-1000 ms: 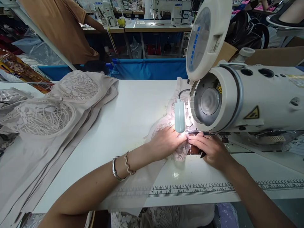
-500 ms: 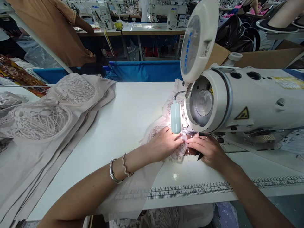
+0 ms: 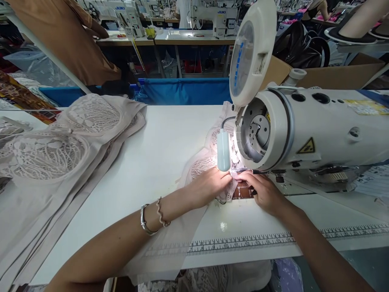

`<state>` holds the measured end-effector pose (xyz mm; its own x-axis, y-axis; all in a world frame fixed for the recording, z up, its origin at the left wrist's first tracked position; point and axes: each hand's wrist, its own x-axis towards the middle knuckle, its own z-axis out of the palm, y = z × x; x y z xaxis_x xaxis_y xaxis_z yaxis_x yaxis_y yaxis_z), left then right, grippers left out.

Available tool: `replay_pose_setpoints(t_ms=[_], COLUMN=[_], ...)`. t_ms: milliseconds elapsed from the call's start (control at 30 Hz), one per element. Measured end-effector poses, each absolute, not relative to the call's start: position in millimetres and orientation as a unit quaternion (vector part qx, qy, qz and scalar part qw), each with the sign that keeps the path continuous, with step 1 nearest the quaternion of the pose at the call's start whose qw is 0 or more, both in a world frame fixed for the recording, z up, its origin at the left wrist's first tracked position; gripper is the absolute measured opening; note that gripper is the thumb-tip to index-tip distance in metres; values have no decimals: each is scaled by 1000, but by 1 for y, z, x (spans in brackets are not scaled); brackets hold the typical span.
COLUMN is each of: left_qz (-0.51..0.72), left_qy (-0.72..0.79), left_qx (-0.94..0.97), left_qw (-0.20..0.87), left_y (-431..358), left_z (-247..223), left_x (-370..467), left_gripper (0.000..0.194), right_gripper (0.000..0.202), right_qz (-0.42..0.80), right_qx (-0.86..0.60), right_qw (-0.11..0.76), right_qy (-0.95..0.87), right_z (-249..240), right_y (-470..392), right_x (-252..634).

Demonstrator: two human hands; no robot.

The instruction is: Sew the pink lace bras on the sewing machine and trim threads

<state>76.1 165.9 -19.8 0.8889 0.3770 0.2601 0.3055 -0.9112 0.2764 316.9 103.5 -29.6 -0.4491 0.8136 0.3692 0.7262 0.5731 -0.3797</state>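
Several layers of pale lace-cupped garments [image 3: 50,156] lie heaped on the white bench [image 3: 158,150], well to the left of the hands. Just beyond and to the right of the hands, the white sewing machine [image 3: 331,125] reaches across, its round cover [image 3: 252,52] swung up. A pale blue lamp [image 3: 223,151] hangs directly over the left fingertips and hides part of the work. Nearer than the hands, a printed ruler strip [image 3: 243,243] runs along the bench. Far beyond, to the left, stands a person in a brown shirt [image 3: 63,44].

Past the bench's far edge is a blue fabric bin [image 3: 185,91], its contents hidden. Behind the machine sits a cardboard box [image 3: 337,77], whose inside cannot be made out.

The left hand [image 3: 208,184] rests palm down with fingers bent onto a pale lace garment [image 3: 202,164], which lies beneath the lamp, partly under the fingers; its grip cannot be told. The right hand [image 3: 266,192] is partly curled, its forefinger reaching to the garment's near edge; a small dark object [image 3: 253,191] shows beneath the fingers, too small to identify, and whether they close on anything is unclear.
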Motion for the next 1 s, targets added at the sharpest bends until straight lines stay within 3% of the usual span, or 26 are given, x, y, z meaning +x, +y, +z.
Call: replay_pose_setpoints(t_ms=[133, 267, 467, 633, 1000], left_qz=[156, 169, 177, 172, 179], left_qy=[202, 158, 102, 90, 81], left_qx=[957, 965, 978, 979, 981], left_qw=[137, 127, 46, 58, 0], left_y=[167, 169, 161, 158, 158], left_z=[-22, -22, -19, -14, -23], left_x=[76, 76, 79, 83, 81], left_gripper=[27, 28, 26, 30, 30], right_gripper=[53, 34, 45, 29, 57], right_qz=[132, 144, 26, -6, -45], right_qx=[-460, -425, -433, -377, -432], right_qw=[252, 306, 308, 305, 268], right_qy=[-841, -840, -847, -875, -860], right_z=[-30, -25, -22, -18, -25], right_y=[104, 103, 98, 101, 102], right_x=[313, 314, 323, 321, 320])
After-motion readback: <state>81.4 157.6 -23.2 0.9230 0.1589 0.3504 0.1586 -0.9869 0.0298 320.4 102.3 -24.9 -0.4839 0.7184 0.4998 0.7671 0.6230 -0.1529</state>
